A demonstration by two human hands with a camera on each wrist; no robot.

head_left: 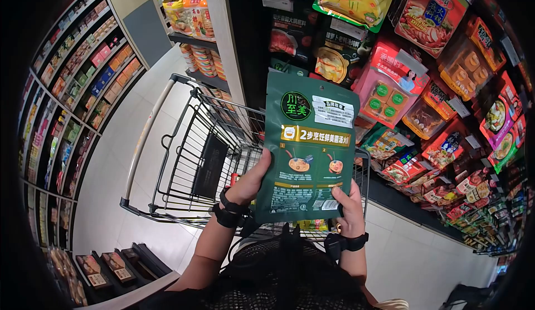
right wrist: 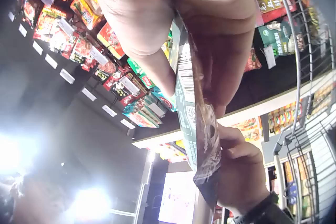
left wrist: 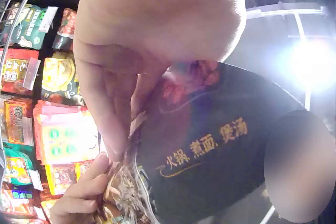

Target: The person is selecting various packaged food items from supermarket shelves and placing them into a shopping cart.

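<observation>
The green pouch [head_left: 309, 151] stood upright between both hands, long axis vertical, its printed back toward the person and top edge away from the wrists. The left hand [head_left: 249, 184] gripped its lower left edge, thumb across the panel; the right hand [head_left: 349, 207] pinched the lower right corner. Beyond them stood the shopping cart [head_left: 189, 159].

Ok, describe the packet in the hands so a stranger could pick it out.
Above the wire shopping cart, in front of the rack of hanging packets, both hands hold up one flat pouch. It alone is dark green, with a yellow band across the middle.
</observation>
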